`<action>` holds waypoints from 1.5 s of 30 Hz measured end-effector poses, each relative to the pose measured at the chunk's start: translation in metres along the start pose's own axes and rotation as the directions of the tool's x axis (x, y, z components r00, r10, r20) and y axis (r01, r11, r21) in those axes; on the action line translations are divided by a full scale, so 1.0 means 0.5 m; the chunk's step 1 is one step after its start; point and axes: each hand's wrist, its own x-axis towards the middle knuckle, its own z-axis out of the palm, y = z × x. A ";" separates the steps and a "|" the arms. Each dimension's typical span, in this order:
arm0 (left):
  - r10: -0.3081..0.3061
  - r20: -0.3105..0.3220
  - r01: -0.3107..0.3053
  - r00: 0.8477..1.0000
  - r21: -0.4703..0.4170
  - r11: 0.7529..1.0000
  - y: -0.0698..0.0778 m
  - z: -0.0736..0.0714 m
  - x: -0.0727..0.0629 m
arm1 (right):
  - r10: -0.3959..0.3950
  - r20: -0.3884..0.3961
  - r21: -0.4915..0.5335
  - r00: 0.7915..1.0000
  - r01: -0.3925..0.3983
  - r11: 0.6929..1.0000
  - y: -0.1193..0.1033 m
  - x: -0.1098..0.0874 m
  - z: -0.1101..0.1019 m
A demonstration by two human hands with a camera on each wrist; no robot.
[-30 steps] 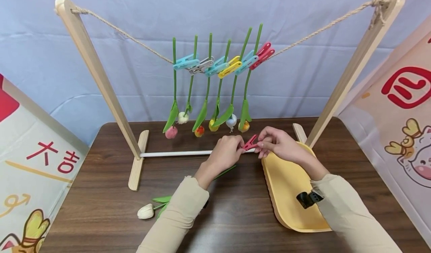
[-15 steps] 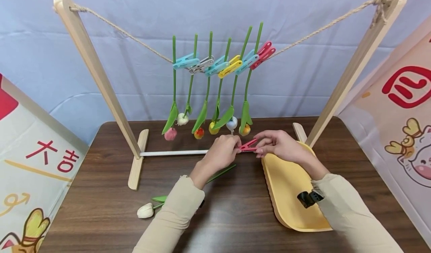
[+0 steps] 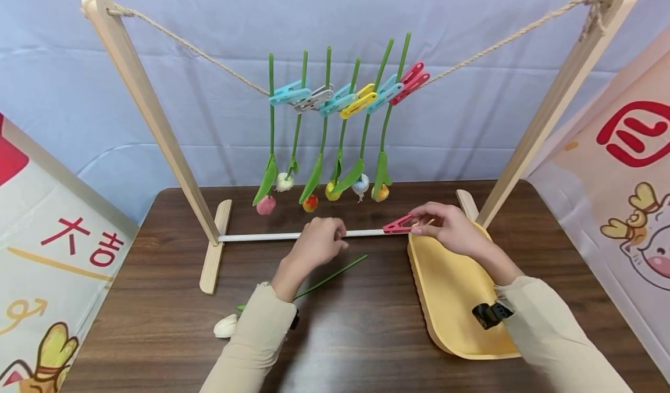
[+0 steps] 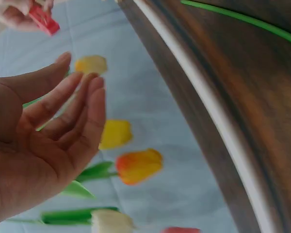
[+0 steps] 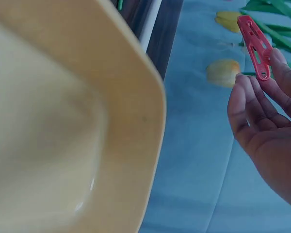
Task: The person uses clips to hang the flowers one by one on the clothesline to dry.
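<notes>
Between thumb and fingers, my right hand pinches a red clothespin above the near end of the tray. In the right wrist view the clothespin points away from the fingertips. My left hand holds nothing; its fingers are loosely bent in the left wrist view, the thumb apart from them. Below it on the table lies a white tulip, its green stem partly hidden by the left forearm. Several tulips hang head down from a rope, held by blue, grey, yellow and red clothespins.
The rope runs between two wooden posts joined low down by a white rod. A yellow tray stands at the right under the right forearm. Printed banners hang on both sides, and a pale blue cloth is behind the frame.
My left hand has let go of the red clothespin and moved left and down, over the tulip stem. My right hand has shifted slightly right with the clothespin.
</notes>
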 end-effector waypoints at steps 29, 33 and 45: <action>-0.249 0.059 0.242 0.967 0.103 0.965 -0.130 0.125 -0.087 | 0.099 0.061 -0.050 0.993 -0.096 0.994 0.045 -0.040 -0.029; -0.235 0.083 0.225 0.969 0.110 0.968 -0.131 0.124 -0.088 | 0.102 0.070 -0.052 0.992 -0.098 0.994 0.048 -0.042 -0.031; -0.139 -0.001 0.138 0.990 0.139 0.981 -0.117 0.111 -0.080 | 0.088 0.078 -0.068 0.993 -0.082 0.994 0.050 -0.051 -0.043</action>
